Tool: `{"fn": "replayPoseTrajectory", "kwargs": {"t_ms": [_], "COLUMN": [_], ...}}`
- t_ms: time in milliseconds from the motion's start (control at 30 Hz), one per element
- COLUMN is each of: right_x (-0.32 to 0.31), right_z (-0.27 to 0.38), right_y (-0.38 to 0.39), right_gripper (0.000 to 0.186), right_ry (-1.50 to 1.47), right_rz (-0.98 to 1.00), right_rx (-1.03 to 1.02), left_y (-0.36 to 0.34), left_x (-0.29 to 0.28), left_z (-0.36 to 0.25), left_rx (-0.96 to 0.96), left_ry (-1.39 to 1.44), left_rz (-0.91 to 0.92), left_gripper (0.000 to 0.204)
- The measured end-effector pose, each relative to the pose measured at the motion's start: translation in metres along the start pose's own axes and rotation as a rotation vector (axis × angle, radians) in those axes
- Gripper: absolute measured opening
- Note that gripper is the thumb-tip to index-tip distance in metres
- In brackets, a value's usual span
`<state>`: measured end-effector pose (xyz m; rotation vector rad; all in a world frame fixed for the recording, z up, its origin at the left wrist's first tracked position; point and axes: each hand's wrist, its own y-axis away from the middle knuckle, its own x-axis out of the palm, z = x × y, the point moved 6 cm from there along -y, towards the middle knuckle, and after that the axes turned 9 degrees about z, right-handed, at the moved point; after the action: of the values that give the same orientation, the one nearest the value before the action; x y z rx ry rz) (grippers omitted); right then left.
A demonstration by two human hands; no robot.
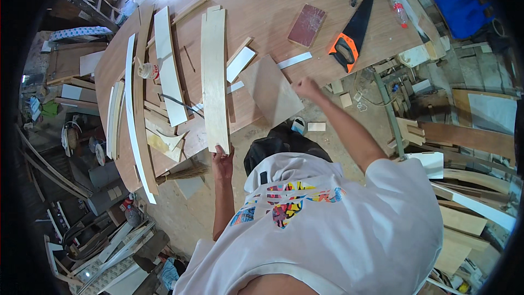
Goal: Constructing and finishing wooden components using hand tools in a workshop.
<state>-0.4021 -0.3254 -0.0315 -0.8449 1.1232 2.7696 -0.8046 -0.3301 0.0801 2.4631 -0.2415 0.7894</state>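
My left hand (222, 165) is closed on the near end of a long pale wooden board (214, 79), which extends away from me across the brown worktable (262, 0). My right hand (308, 88), its fingers curled, is at the table's front edge beside the right corner of a thin square wooden panel (272, 90). What it holds, if anything, is hidden. A handsaw (357, 30) with an orange and black handle rests farther right. Left of the saw lies a dark red rectangular block (307, 24). A narrow white strip (295, 60) sits just beyond the panel.
Left of the board are a white-faced plank (170, 65), a long curved white-edged strip (131, 114) and a small jar (148, 71). A plastic bottle (400, 13) and a blue bag (464, 10) are at the far right. Offcuts (464, 218) pile up on the floor.
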Motion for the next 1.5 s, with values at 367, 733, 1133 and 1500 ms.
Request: {"fn": "replayPoseTrajectory", "kwargs": {"t_ms": [367, 733, 1133, 1500], "right_x": [-0.013, -0.029, -0.005, 0.029], "right_z": [0.092, 0.159, 0.001, -0.123], "right_y": [0.123, 0.211, 0.219, 0.281], "right_gripper": [0.019, 0.095, 0.085, 0.083], "right_ry": [-0.145, 0.937, 0.402, 0.078], "right_rz": [-0.505, -0.374, -0.189, -0.251], "right_rx": [-0.654, -0.792, -0.286, 0.328], "left_y": [-0.021, -0.057, -0.121, -0.126], "left_x": [0.008, 0.065, 0.114, 0.123], "left_z": [-0.011, -0.012, 0.039, 0.099], "left_rx": [-0.031, -0.356, -0.226, -0.168], "left_ry": [-0.110, -0.603, -1.119, -1.907], "left_rz": [0.050, 0.410, 0.283, -0.200], "left_gripper": [0.033, 0.027, 0.067, 0.131]}}
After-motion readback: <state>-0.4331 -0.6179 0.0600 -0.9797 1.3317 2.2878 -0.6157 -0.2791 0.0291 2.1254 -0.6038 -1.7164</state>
